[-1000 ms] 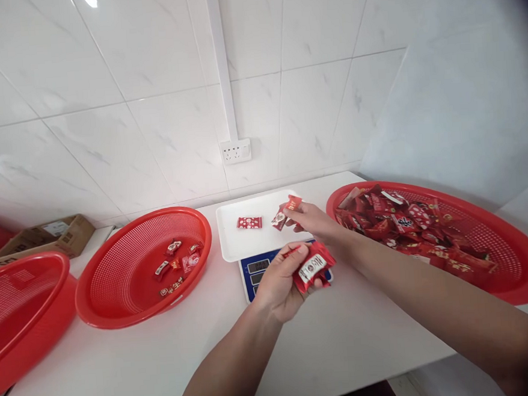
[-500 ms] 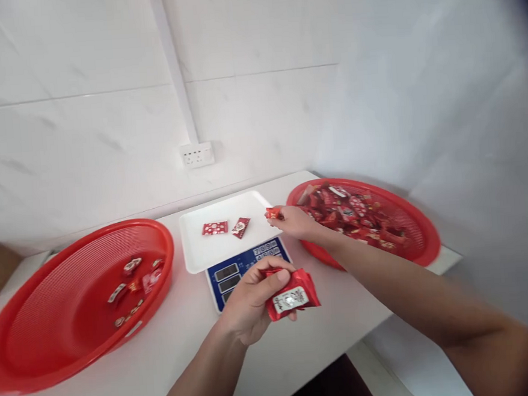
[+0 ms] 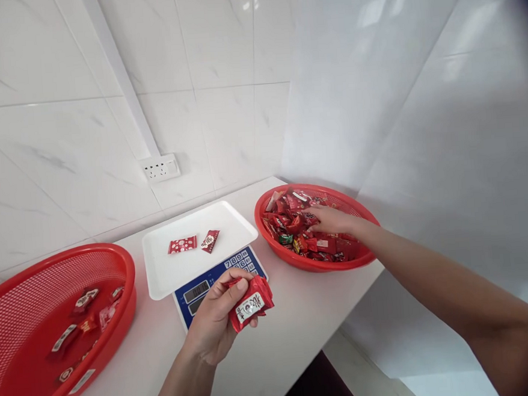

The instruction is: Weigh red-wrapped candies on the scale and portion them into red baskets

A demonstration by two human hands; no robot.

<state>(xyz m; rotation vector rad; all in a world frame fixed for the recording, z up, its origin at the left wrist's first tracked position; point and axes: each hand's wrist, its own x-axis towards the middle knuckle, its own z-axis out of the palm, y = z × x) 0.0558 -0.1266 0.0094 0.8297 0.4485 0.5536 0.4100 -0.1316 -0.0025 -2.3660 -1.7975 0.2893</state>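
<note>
Red packets (image 3: 252, 301) fill the curled left grip (image 3: 218, 319).

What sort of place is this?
Probably a small packing or weighing corner, perhaps in a shop: a digital scale shares the table with red baskets of wrapped packets, and the wall is tiled.

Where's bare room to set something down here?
Tabletop: right of the held packets, in front of the right basket; also between the left basket and left forearm. Tray: around its two packets. Crowded: the right basket, where the right hand is among heaped packets; the scale panel, partly hidden by the left hand.
</note>
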